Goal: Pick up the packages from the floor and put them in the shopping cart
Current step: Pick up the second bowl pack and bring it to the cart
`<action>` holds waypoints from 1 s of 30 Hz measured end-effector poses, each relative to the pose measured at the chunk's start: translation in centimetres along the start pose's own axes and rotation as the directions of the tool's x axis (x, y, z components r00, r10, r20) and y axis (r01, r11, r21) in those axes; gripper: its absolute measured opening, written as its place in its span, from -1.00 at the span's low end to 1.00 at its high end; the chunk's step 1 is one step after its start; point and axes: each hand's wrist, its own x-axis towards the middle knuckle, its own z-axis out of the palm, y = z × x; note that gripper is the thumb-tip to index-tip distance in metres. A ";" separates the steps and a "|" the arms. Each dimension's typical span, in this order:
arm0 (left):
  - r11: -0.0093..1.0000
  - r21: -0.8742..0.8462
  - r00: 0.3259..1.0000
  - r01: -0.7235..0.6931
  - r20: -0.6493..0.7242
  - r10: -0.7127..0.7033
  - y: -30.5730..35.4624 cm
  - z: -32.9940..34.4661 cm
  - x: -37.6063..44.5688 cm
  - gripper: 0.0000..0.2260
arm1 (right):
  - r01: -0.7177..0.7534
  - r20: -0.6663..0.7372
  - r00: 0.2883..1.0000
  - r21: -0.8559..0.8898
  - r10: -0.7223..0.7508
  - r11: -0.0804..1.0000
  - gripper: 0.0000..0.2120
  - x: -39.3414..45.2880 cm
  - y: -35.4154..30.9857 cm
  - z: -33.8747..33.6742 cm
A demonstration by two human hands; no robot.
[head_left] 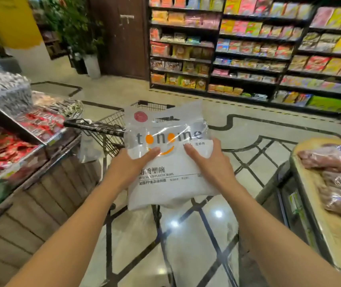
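Gripping the package [170,162] between my left hand [133,162] and right hand [208,160], fingers [190,151] curled round its edges, shopping cart [111,123] just beyond.

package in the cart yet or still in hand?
In hand: both hands, left and right, grip the package in front of the cart.

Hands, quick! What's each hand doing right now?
Left hand: holds the left side of the plastic bowl package, thumb on top.
Right hand: holds the package's right side.
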 end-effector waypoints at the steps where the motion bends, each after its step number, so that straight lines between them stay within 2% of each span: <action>1: 1.000 0.000 1.000 -0.002 0.016 0.002 0.6 0.4 2.2 -0.19 | -0.011 -0.010 1.000 -0.005 0.011 1.000 0.02 1.9 -0.2 -0.2; 6: 0.999 0.031 0.996 -0.015 0.085 0.012 3.1 3.2 13.3 -0.03 | -0.042 -0.066 0.997 0.002 0.042 0.999 -0.05 11.4 -0.8 -1.9; 8: 0.999 0.044 0.995 0.001 0.099 -0.005 3.7 4.4 17.1 0.01 | -0.053 -0.081 0.995 0.004 0.053 0.999 -0.01 14.8 -0.8 -2.4; 16: 0.996 0.089 0.998 0.031 0.052 -0.036 6.6 10.0 32.0 0.01 | -0.012 -0.087 0.996 -0.022 0.010 1.000 -0.14 31.3 1.4 -3.8; 20: 0.999 0.045 1.000 0.004 0.024 -0.005 8.9 13.0 38.2 -0.17 | -0.002 -0.044 0.999 -0.017 0.001 1.000 -0.11 40.0 2.3 -4.8; 24: 0.998 0.043 0.998 0.056 -0.035 -0.054 10.7 14.6 44.3 -0.21 | 0.019 0.013 1.000 -0.024 -0.019 1.000 -0.08 48.5 1.8 -5.4; 28: 0.993 -0.011 0.987 0.117 -0.109 -0.118 11.3 14.6 49.2 -0.42 | 0.100 0.096 0.991 -0.025 -0.097 0.995 -0.14 55.6 -0.1 -4.1; 30: 0.987 -0.024 0.975 0.158 -0.155 -0.160 10.8 13.9 51.3 -0.45 | 0.134 0.150 0.980 -0.029 -0.129 0.990 -0.14 58.5 -1.1 -2.6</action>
